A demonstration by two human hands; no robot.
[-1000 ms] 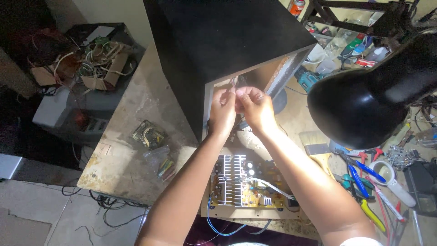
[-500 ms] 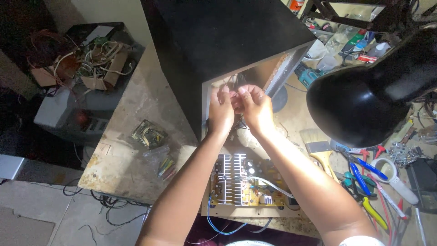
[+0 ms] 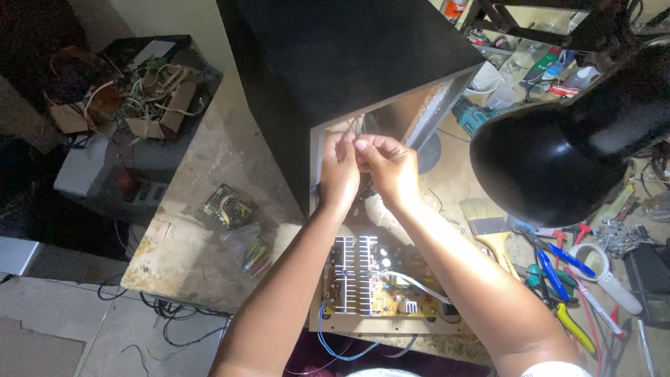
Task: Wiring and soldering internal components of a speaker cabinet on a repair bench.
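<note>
both hands are up at the open side of a big black wooden box [image 3: 349, 63] that stands on a worn, dusty table [image 3: 209, 230]. the left hand [image 3: 339, 173] and the right hand [image 3: 391, 171] are touching each other, and the fingers of both pinch some thin pale wires [image 3: 357, 126] that come out of the box. the wires sit right at the box's opening, just above the fingertips.

below the arms, near the table's edge, lies a yellow circuit board with silver metal fins [image 3: 370, 279], and thin blue wires [image 3: 328, 342] hang from it. a round black lamp shade [image 3: 565, 153] hangs on the right. under it are a paint brush with a yellow handle [image 3: 497, 234] and some pliers with blue handles [image 3: 551, 262]. a small dark part in a clear bag [image 3: 229, 207] lies on the left of the table.
</note>
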